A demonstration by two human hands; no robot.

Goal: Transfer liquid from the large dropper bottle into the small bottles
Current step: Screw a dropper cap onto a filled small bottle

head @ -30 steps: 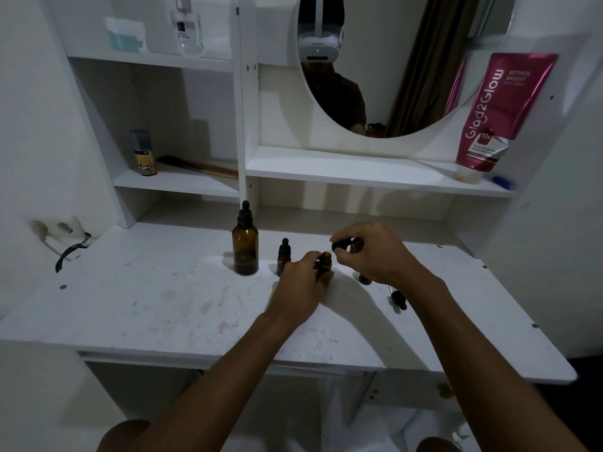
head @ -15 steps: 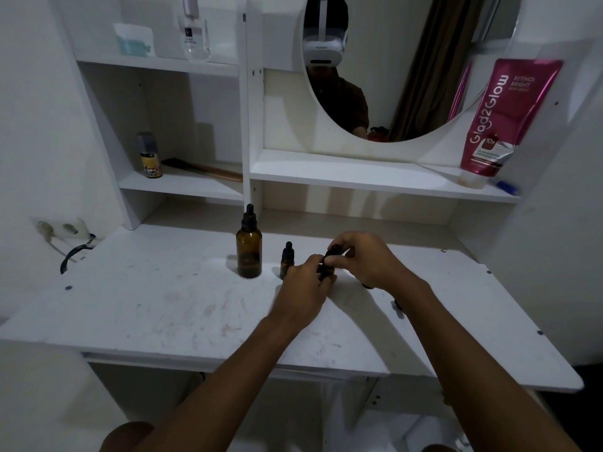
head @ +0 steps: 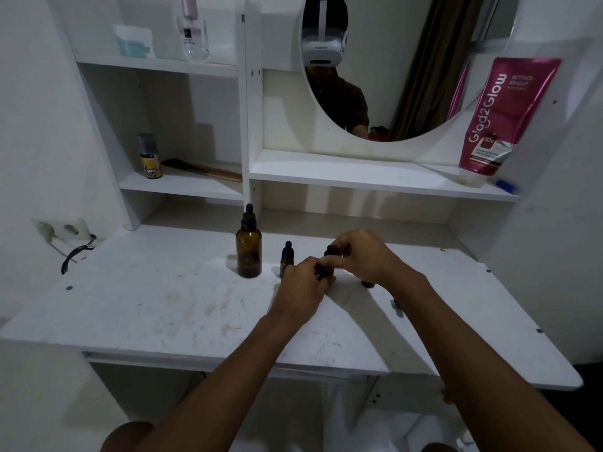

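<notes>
Far left of the large dropper bottle [head: 249, 246], a wall socket [head: 62, 229] and a black cable [head: 73, 257] sit at the desk's left edge. A wide stretch of stained white desktop [head: 163, 305] runs from them to that bottle, which stands upright and capped near the back. Just right of it, not touching, stands a capped small bottle [head: 287, 259]. Right again, my left hand [head: 303, 285] curls round the held small bottle [head: 324, 271], close beside the capped one. My right hand [head: 362, 256] pinches a black dropper cap [head: 330, 250] at its neck; I cannot tell if it is seated. Further right, a third small bottle [head: 367, 284] peeks from under my right wrist. The front edge lies well toward me. A shelf [head: 359, 174] overhangs the back, under a round mirror [head: 408, 60], with a pink tube [head: 502, 115] leaning far right
</notes>
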